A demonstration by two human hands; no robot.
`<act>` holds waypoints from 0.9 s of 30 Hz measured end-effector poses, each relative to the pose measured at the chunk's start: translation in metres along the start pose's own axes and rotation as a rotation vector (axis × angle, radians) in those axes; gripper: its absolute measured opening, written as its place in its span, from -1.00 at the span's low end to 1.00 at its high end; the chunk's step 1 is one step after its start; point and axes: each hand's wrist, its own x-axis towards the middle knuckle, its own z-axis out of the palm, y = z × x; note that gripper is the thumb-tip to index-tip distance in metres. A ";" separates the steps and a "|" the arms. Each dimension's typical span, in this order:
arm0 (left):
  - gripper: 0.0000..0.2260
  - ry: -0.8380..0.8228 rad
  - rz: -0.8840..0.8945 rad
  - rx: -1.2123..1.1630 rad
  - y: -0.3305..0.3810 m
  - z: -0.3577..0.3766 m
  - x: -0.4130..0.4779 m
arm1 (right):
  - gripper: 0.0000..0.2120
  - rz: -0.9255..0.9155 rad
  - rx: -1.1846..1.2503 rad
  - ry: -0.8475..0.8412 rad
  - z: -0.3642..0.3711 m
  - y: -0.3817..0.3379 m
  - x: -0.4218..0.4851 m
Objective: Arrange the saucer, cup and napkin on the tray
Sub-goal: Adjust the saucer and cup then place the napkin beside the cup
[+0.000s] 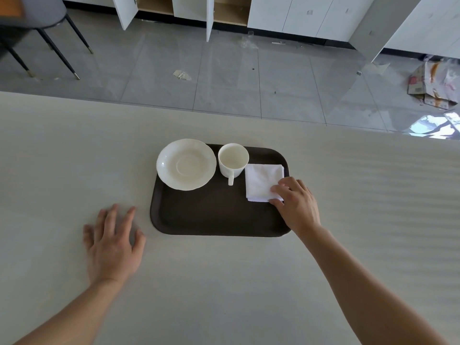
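A dark brown tray (pixel 214 215) lies on the pale table. On its far left corner sits a white saucer (pixel 186 164), overhanging the rim slightly. A white cup (pixel 232 159) stands upright to the right of the saucer, handle pointing toward me. A folded white napkin (pixel 262 180) lies on the tray's right side. My right hand (pixel 297 205) pinches the napkin's near right corner between thumb and fingers. My left hand (pixel 112 241) rests flat on the table left of the tray, fingers spread, holding nothing.
The table's far edge (pixel 224 113) runs across the view, with grey tiled floor beyond. A chair (pixel 44 28) stands at the far left, white cabinets (pixel 286 13) along the back, and bags and cardboard (pixel 435 85) on the floor at right.
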 end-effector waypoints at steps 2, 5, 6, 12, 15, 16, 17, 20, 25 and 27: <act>-0.45 0.003 0.004 0.001 0.000 0.000 0.000 | -0.79 0.009 0.013 0.000 0.000 -0.001 0.002; -0.46 0.003 0.000 -0.002 0.001 0.000 0.000 | -0.79 0.033 0.030 -0.007 0.001 -0.002 0.005; -0.46 0.005 -0.002 -0.002 0.001 0.000 0.000 | -0.80 0.044 0.036 -0.008 0.001 -0.002 0.006; -0.46 0.015 0.007 0.003 -0.001 0.002 0.000 | -0.81 0.071 0.042 -0.004 0.002 -0.002 0.016; -0.46 0.021 0.007 0.000 0.000 0.002 0.000 | -0.80 0.072 0.045 -0.005 0.002 0.000 0.020; -0.46 0.024 0.006 -0.002 0.000 0.001 0.001 | -0.79 0.072 0.045 -0.006 0.002 0.000 0.021; -0.46 0.025 0.005 -0.004 0.000 0.001 0.001 | -0.79 0.072 0.041 -0.009 0.002 0.000 0.023; -0.46 0.026 0.006 -0.008 0.001 0.000 0.001 | -0.79 0.066 0.032 -0.018 0.002 0.000 0.025; -0.47 0.024 0.008 0.001 0.001 0.000 0.000 | -0.78 0.071 0.042 -0.030 0.004 0.001 0.028; -0.46 0.021 0.009 0.000 0.001 0.001 0.000 | -0.77 0.074 0.046 -0.025 0.006 0.001 0.029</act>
